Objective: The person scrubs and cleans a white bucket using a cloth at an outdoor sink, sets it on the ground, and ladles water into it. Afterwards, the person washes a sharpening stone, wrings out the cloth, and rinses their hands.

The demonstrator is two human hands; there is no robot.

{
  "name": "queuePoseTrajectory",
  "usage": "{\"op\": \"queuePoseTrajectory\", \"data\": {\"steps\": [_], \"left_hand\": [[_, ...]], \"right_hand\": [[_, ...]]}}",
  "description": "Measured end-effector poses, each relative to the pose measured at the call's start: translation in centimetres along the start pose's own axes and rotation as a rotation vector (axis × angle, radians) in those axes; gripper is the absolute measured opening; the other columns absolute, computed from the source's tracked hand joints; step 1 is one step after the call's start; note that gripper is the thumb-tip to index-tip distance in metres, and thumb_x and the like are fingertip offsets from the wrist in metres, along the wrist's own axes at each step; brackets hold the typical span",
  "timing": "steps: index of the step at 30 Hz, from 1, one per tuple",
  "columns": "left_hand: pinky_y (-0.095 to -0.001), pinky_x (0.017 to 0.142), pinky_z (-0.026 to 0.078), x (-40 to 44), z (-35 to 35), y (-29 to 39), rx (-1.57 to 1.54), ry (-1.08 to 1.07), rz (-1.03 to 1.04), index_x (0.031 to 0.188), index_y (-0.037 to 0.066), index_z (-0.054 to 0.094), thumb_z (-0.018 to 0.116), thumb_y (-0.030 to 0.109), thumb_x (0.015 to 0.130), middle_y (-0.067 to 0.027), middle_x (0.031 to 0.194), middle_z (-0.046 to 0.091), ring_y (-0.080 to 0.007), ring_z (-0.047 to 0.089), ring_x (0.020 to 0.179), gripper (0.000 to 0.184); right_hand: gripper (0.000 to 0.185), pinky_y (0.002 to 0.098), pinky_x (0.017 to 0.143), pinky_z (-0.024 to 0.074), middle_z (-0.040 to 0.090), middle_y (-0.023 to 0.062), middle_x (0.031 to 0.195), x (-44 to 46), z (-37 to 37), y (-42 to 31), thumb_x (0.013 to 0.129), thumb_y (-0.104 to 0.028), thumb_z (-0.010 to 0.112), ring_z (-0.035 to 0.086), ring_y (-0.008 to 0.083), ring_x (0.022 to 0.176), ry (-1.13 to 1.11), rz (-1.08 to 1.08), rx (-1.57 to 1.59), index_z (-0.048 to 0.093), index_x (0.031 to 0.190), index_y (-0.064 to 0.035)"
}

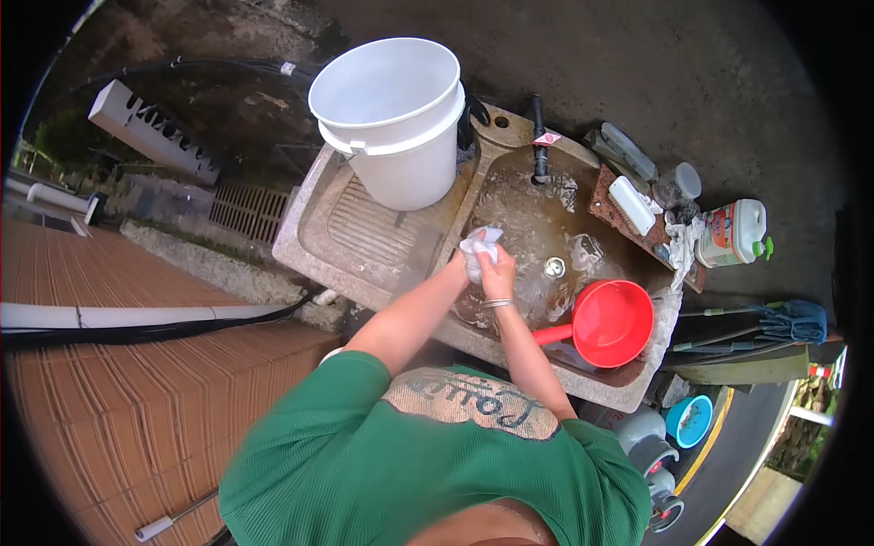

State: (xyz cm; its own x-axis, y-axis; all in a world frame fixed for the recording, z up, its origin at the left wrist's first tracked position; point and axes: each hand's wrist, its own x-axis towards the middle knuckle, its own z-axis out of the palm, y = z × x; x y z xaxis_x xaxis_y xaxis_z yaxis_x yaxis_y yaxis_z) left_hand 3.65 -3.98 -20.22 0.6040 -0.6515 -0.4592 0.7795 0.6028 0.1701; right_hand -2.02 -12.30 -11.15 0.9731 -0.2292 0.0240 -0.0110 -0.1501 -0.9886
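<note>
White wet cloth [481, 244], soft, likely slippery; both hands [496, 273] press it together; best gripped by bunched middle.

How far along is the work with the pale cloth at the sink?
Probably midway. Already done: the white bucket stands on the ribbed drainboard, and the basin looks wet. In hand: the left hand and right hand grip the bunched cloth, apparently squeezing it. Left: likely finishing and setting it down. Whether it is clean, I cannot tell.
</note>
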Motion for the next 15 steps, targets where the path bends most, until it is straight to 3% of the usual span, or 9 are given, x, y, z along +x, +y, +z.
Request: {"op": "queuePoseTrajectory", "data": {"steps": [1, 2, 4, 5, 7, 8, 10, 13, 15], "left_hand": [[-0.0433, 0.08, 0.05, 2.3, -2.1, -0.8, 0.334, -0.15, 0.248, 0.1, 0.006, 0.06, 0.046, 0.042, 0.091, -0.0111, 0.095, 0.065, -0.0266, 0.062, 0.087, 0.04], [-0.0433, 0.078, 0.05, 4.2, -3.8, -2.1, 0.67, -0.29, 0.493, 0.099, 0.006, 0.06, 0.046, 0.04, 0.092, -0.0105, 0.093, 0.065, -0.026, 0.062, 0.084, 0.037], [-0.0409, 0.067, 0.053, -0.6, 4.4, -3.1, -0.015, 0.325, 0.056, 0.101, 0.005, 0.06, 0.048, 0.027, 0.092, -0.0092, 0.09, 0.065, -0.0235, 0.063, 0.074, 0.026], [-0.0387, 0.066, 0.054, 3.2, 0.0, -5.0, 0.045, 0.202, 0.076, 0.105, 0.005, 0.06, 0.049, 0.02, 0.092, -0.0094, 0.091, 0.065, -0.0234, 0.064, 0.074, 0.022], [-0.0368, 0.072, 0.053, 1.9, 1.1, -5.9, 0.297, 0.242, 0.069, 0.105, 0.005, 0.06, 0.049, 0.018, 0.092, -0.0086, 0.091, 0.066, -0.022, 0.065, 0.082, 0.022], [-0.0446, 0.084, 0.049, 3.7, -1.6, -6.8, 0.478, 0.365, 0.026, 0.119, 0.006, 0.053, 0.052, 0.023, 0.091, -0.0133, 0.111, 0.059, -0.0259, 0.057, 0.107, 0.033], [-0.0555, 0.089, 0.039, 4.4, -5.2, -6.7, 0.521, 0.457, -0.063, 0.13, 0.011, 0.039, 0.053, 0.035, 0.088, -0.014, 0.129, 0.04, -0.0311, 0.04, 0.12, 0.051], [-0.0669, 0.094, 0.029, 2.8, -6.1, -3.3, 0.449, 0.46, -0.207, 0.141, 0.015, 0.026, 0.052, 0.049, 0.085, -0.0147, 0.146, 0.023, -0.0365, 0.025, 0.133, 0.07], [-0.068, 0.094, 0.028, -1.6, 0.5, -1.7, 0.202, 0.282, -0.344, 0.14, 0.014, 0.029, 0.048, 0.054, 0.086, -0.0146, 0.145, 0.025, -0.037, 0.028, 0.131, 0.069]], "right_hand": [[0.026, 0.0311, 0.069, 0.0484, 0.065, 0.0141, 0.082, -0.3, -0.2, -1.2, 0.08, -0.019, 0.064, 0.062, 0.02, 0.074, 0.017, -0.201, -0.19, 0.064, 0.095, 0.0022], [0.028, 0.0326, 0.069, 0.0485, 0.065, 0.0155, 0.08, 0.5, -0.6, -0.7, 0.079, -0.02, 0.064, 0.062, 0.0218, 0.073, 0.059, -0.052, -0.225, 0.064, 0.095, 0.0024], [0.031, 0.0356, 0.07, 0.0488, 0.064, 0.0183, 0.076, 3.0, -2.1, 2.7, 0.078, -0.023, 0.064, 0.063, 0.0254, 0.073, 0.154, 0.254, -0.288, 0.064, 0.093, 0.0029], [0.03, 0.0357, 0.07, 0.0492, 0.064, 0.0177, 0.074, 3.8, -3.2, 5.4, 0.078, -0.024, 0.063, 0.063, 0.0256, 0.073, 0.136, 0.268, -0.509, 0.064, 0.092, 0.0026], [0.03, 0.0359, 0.071, 0.0502, 0.064, 0.0164, 0.071, 5.1, -5.3, 12.5, 0.078, -0.026, 0.063, 0.064, 0.026, 0.073, 0.1, 0.294, -0.948, 0.065, 0.089, 0.002], [0.032, 0.037, 0.072, 0.0505, 0.065, 0.0151, 0.072, 5.6, -5.7, 15.6, 0.079, -0.027, 0.062, 0.065, 0.0265, 0.075, 0.14, 0.376, -1.022, 0.065, 0.091, 0.0018], [0.034, 0.0392, 0.074, 0.0512, 0.066, 0.0124, 0.075, 5.2, -6.7, 20.3, 0.081, -0.03, 0.062, 0.065, 0.0273, 0.077, 0.219, 0.554, -1.179, 0.064, 0.095, 0.0012], [0.04, 0.0405, 0.074, 0.0519, 0.066, 0.0087, 0.087, 6.3, -6.4, 21.2, 0.086, -0.034, 0.059, 0.064, 0.0273, 0.083, 0.317, 0.846, 0.386, 0.059, 0.105, 0.001], [0.045, 0.0368, 0.074, 0.0498, 0.063, 0.0095, 0.097, 4.3, -4.2, 9.9, 0.088, -0.037, 0.057, 0.061, 0.0228, 0.087, 0.112, 0.745, 0.444, 0.056, 0.11, 0.0022]]}}
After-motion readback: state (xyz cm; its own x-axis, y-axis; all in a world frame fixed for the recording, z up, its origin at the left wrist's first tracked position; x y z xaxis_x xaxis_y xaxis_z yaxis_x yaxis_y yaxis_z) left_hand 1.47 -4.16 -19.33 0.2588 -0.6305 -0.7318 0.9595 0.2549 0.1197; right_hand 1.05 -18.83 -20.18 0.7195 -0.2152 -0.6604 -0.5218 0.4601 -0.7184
